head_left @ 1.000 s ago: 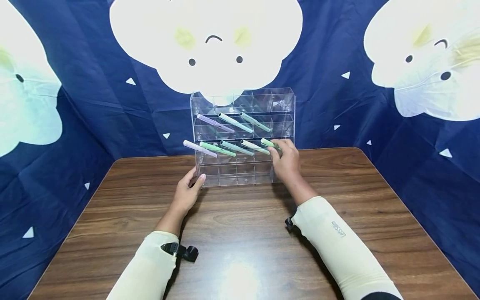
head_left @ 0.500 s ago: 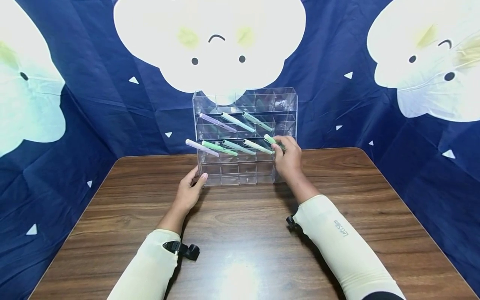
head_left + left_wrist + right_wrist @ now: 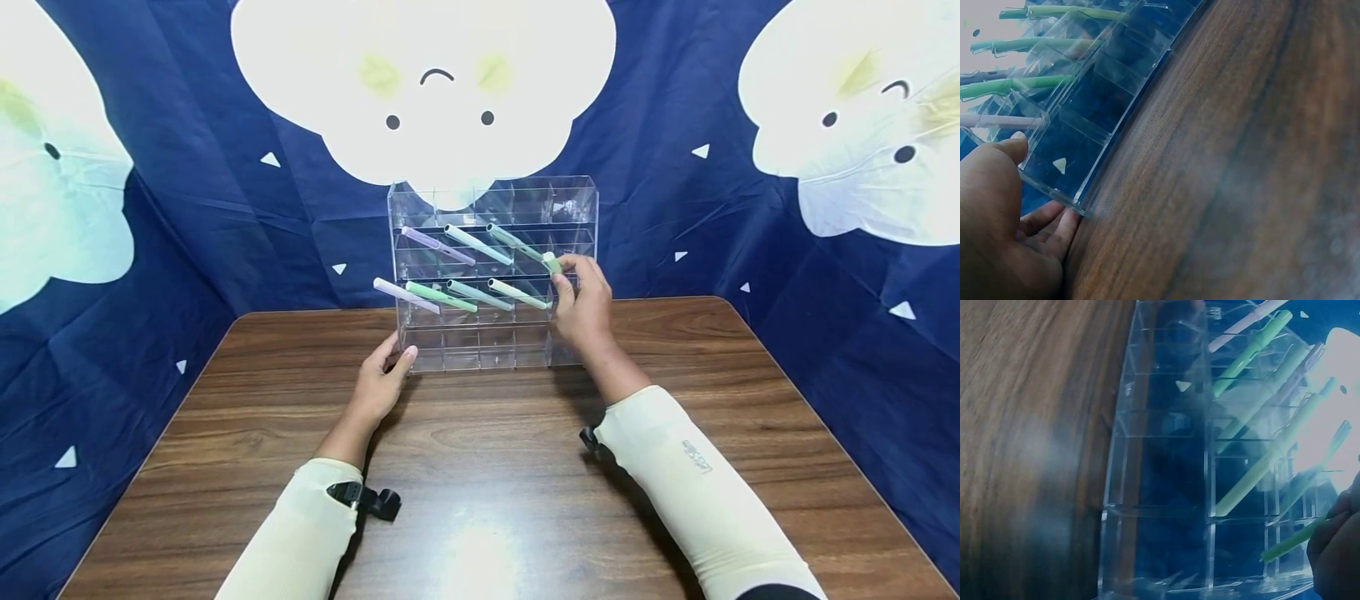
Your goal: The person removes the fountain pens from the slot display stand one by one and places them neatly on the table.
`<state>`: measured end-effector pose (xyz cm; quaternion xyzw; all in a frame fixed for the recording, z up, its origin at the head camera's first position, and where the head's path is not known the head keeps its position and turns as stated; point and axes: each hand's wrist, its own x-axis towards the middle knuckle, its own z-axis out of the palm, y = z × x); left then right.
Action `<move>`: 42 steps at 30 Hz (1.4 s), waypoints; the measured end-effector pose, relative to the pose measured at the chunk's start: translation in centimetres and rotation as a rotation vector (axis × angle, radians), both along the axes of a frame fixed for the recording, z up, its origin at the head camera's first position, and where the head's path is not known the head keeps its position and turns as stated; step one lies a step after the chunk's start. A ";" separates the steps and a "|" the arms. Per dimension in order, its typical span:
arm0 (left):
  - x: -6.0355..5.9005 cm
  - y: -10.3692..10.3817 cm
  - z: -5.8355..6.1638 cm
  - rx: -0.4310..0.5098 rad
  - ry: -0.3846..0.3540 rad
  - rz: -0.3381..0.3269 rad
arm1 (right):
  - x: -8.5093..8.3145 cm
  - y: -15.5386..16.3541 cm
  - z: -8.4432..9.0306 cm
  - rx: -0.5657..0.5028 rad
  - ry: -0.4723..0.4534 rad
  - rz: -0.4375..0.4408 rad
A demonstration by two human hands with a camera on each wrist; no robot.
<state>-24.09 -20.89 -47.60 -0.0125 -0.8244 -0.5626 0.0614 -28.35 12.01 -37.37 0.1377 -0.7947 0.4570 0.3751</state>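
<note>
On a wooden table (image 3: 487, 492) before a navy cloud-print backdrop (image 3: 187, 192), the right hand (image 3: 583, 304) pinches a green pen (image 3: 552, 262); the open left hand (image 3: 378, 383) steadies the clear rack (image 3: 491, 342).

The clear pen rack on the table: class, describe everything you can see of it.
The clear pen rack looks like transparent acrylic, divided into rows of small square compartments. It stands upright at the far side of the wooden table, before a blue cloth. Pastel pens slant out of two middle rows; the top and bottom rows look empty. The left hand touches its lower left corner, and the right hand pinches a green pen at its right side.
</note>
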 end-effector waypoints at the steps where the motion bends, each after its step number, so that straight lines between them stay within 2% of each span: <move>1: 0.0 0.0 0.0 -0.005 0.000 -0.001 | 0.1 0.0 0.2 -0.012 0.011 -0.002; 5: 0.0 0.1 0.1 -0.002 0.003 -0.009 | 0.8 -0.2 1.2 -0.069 0.048 0.005; 9: -0.1 0.1 0.1 0.003 0.009 -0.011 | 1.7 -0.3 2.0 -0.112 0.041 0.017; 14: -0.1 0.1 0.2 -0.015 0.014 -0.016 | 3.2 -0.8 2.4 -0.157 0.002 0.075; 19: -0.2 0.2 0.3 0.001 0.026 -0.017 | 4.5 -1.6 2.1 -0.161 -0.018 0.172; 24: -0.2 0.2 0.3 0.003 0.028 -0.010 | 5.8 -2.5 1.5 -0.148 -0.119 0.283; 27: -0.1 0.2 0.2 -0.003 0.024 -0.011 | 6.5 -3.0 0.9 -0.098 -0.180 0.334; 31: -0.1 0.1 0.1 0.007 0.019 -0.001 | 7.1 -3.9 -0.3 -0.010 -0.217 0.400; 37: 0.0 0.2 0.1 0.004 0.021 0.002 | 7.9 -5.3 -1.8 -0.008 -0.343 0.505; 42: 0.0 0.2 0.1 0.012 0.019 0.002 | 8.3 -6.4 -2.2 -0.023 -0.459 0.548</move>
